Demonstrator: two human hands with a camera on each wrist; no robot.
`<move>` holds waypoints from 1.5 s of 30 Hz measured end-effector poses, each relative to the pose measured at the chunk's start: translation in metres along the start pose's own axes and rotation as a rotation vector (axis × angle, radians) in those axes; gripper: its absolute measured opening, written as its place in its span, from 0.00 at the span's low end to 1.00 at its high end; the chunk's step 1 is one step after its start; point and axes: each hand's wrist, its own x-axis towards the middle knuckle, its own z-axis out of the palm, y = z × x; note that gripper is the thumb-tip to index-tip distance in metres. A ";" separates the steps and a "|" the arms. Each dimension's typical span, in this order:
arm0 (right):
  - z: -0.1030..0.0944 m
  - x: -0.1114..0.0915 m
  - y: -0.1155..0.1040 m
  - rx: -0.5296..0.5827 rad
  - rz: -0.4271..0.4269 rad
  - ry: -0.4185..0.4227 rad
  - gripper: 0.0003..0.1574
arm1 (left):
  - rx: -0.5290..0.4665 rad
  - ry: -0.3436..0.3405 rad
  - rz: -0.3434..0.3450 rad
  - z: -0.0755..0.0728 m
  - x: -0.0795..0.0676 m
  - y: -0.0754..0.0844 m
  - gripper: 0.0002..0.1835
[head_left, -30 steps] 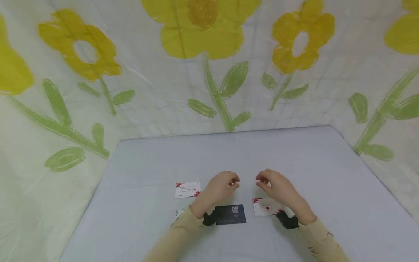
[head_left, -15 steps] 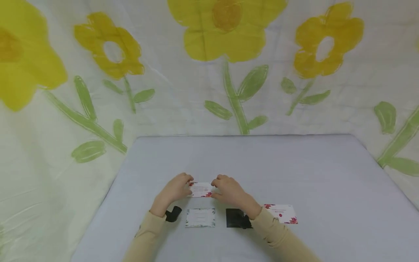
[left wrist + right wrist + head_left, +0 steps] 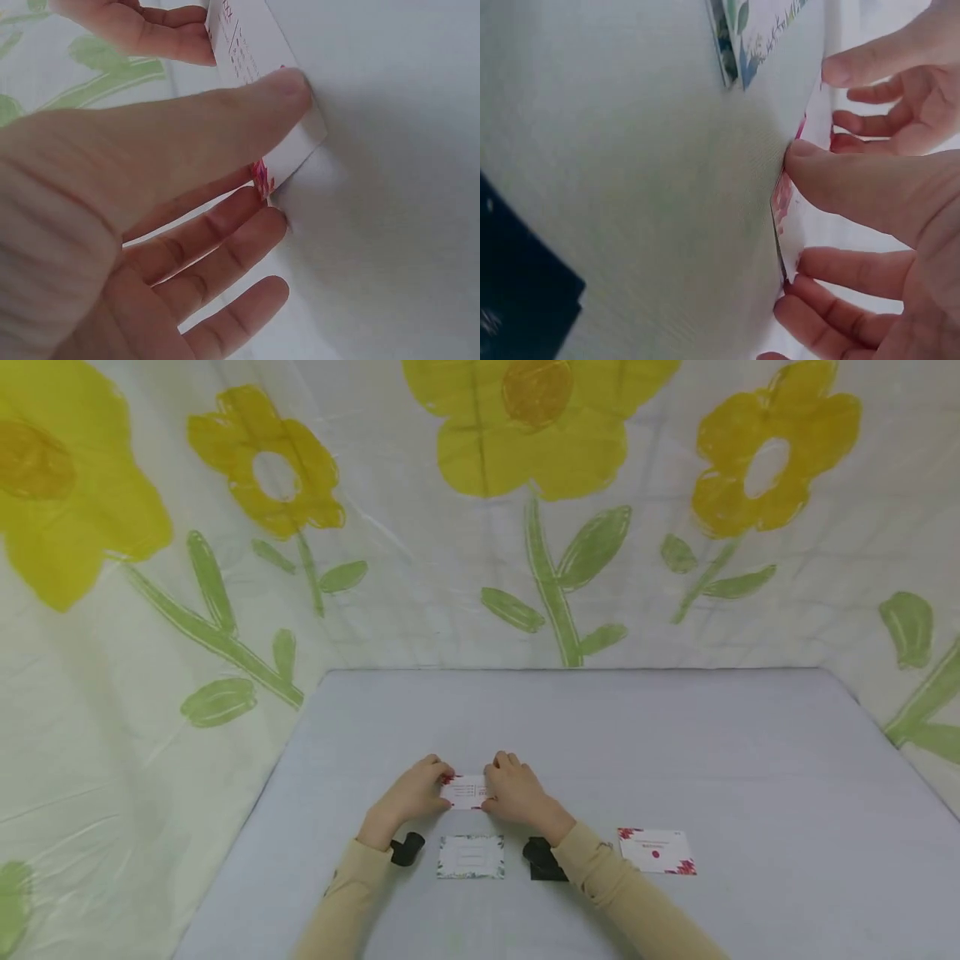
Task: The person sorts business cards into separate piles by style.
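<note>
A white card with red flowers in its corners [image 3: 465, 792] lies crosswise between the two hands in the head view. My left hand [image 3: 415, 792] grips its left end; in the left wrist view the thumb lies over the card's face [image 3: 296, 146] and the fingertips meet its far edge. At the right end my right hand [image 3: 520, 792] holds the same card by its edges, thumb on the near side and fingers on the far side. The right wrist view shows the card [image 3: 791, 214] edge-on, close to the tabletop.
Nearer the person lie a white card with green leaf borders [image 3: 471, 857] and a dark card [image 3: 546, 870], partly hidden by the right wrist's black camera. Another red-flowered white card [image 3: 657, 850] is farther right. A flower-printed curtain [image 3: 420, 610] hangs behind the table.
Both hands have moved left from above the middle of the table to the far-left red-flowered card and have taken hold of its two ends. The head view has turned somewhat left.
</note>
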 end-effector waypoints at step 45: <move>-0.067 -0.165 0.165 0.569 0.169 0.030 0.07 | -0.451 -0.041 0.224 0.095 0.058 0.174 0.06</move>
